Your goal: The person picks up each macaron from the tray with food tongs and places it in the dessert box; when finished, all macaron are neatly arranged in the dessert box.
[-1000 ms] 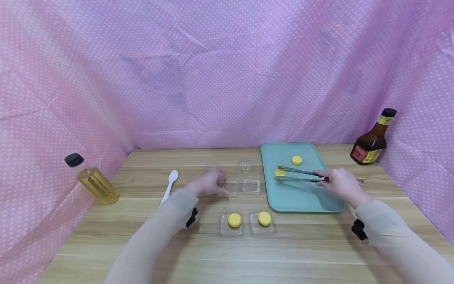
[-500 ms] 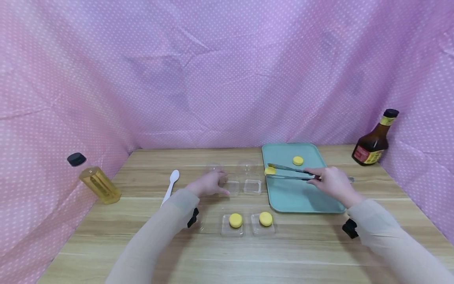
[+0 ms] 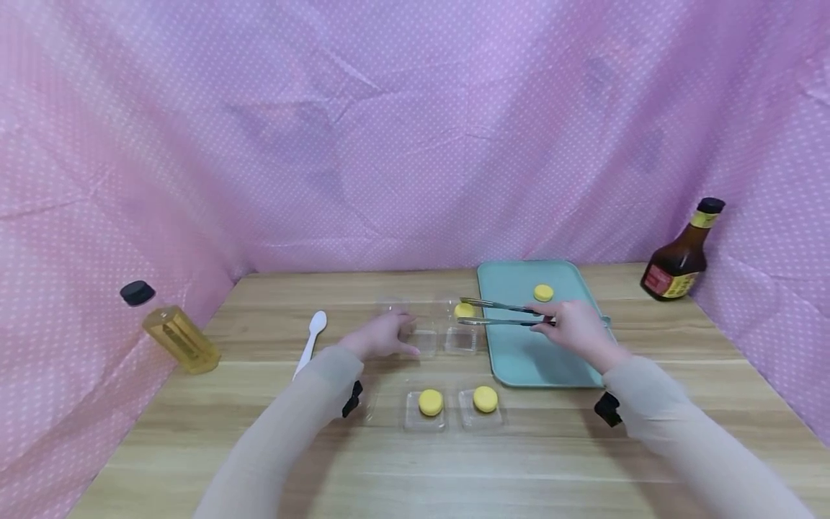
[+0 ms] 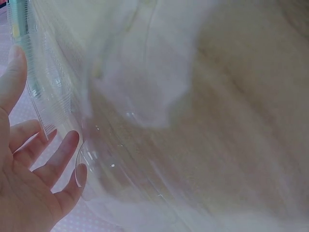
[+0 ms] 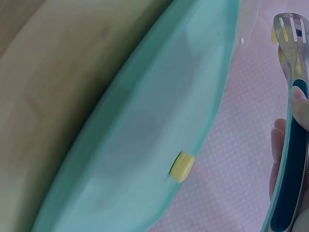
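My right hand (image 3: pixel 579 328) grips tongs (image 3: pixel 502 322), their tips pinching a yellow macaron (image 3: pixel 464 311); my left hand (image 3: pixel 378 335), loosely spread, seemingly steadies the far-left clear container (image 3: pixel 425 342).

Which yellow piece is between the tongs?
The yellow piece just left of the tray; another lies on the tray, and two more sit in the near clear containers.

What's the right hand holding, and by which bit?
The right hand holds the tongs by the dark handle. A yellow disc is between the tongs' far ends.
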{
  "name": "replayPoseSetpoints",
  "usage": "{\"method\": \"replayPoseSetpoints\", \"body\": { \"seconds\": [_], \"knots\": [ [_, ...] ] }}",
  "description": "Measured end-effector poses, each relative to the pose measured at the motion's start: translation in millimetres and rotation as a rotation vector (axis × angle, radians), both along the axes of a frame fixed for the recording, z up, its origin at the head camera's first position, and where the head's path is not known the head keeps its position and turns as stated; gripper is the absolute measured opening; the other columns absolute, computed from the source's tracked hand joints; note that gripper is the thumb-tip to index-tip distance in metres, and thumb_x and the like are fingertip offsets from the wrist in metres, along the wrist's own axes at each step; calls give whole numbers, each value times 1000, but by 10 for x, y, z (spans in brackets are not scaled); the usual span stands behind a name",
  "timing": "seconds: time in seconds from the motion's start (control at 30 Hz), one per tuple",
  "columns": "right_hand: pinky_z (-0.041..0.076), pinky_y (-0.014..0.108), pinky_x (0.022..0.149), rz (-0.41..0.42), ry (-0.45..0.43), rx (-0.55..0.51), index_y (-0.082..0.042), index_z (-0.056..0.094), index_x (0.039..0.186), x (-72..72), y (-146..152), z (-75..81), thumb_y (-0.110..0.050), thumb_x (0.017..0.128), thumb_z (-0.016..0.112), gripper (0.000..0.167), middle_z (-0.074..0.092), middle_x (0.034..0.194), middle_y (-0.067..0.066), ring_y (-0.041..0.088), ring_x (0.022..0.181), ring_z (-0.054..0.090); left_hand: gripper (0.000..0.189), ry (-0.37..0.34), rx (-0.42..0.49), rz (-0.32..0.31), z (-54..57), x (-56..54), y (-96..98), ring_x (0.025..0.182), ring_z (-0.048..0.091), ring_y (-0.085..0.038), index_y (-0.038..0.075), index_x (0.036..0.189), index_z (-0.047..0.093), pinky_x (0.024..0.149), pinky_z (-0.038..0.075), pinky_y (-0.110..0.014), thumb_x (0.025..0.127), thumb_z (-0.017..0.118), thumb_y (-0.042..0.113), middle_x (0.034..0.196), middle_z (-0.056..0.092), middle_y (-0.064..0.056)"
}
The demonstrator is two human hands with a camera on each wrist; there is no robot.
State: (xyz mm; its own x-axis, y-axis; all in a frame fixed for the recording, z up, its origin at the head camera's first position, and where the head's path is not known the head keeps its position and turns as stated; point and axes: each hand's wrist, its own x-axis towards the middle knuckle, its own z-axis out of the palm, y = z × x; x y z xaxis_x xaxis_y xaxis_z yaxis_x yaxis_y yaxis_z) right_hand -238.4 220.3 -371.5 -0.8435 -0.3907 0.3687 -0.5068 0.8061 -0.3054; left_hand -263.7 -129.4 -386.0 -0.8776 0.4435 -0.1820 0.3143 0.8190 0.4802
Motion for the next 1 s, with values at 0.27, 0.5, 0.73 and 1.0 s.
{"method": "replayPoseSetpoints", "body": {
  "seconds": [0.27,0.5,0.73,1.0],
  "knots": [
    [43,20,48,69,52,-31,-5,71,109,-18,-318,17,-7,73,79,37,73,83,9,8,59,59,81,16,-4,1,-19,-7,-1,138,32,-35,-1,142,37,116,26,-45,79,75,34,152,27,-20],
    [41,18,47,79,-14,-19,-8,70,113,-38,-523,8,-9,76,78,38,74,93,10,5,60,55,82,29,-24,-8,-43,-31,-1,138,32,-33,1,143,38,116,26,-44,79,75,35,151,31,-18],
    [40,18,47,101,-10,19,-9,70,113,-58,-609,-37,-8,76,77,37,74,91,10,2,56,49,82,42,-7,-16,-58,-23,-9,138,33,-33,3,143,38,116,26,-44,77,76,35,150,33,-17],
    [40,17,47,101,-54,37,-7,69,114,-41,-663,-52,-7,77,76,38,73,93,11,1,54,49,80,50,22,-19,-59,-23,-15,139,31,-33,2,140,42,117,24,-44,76,78,33,150,34,-18]
  ]
}}
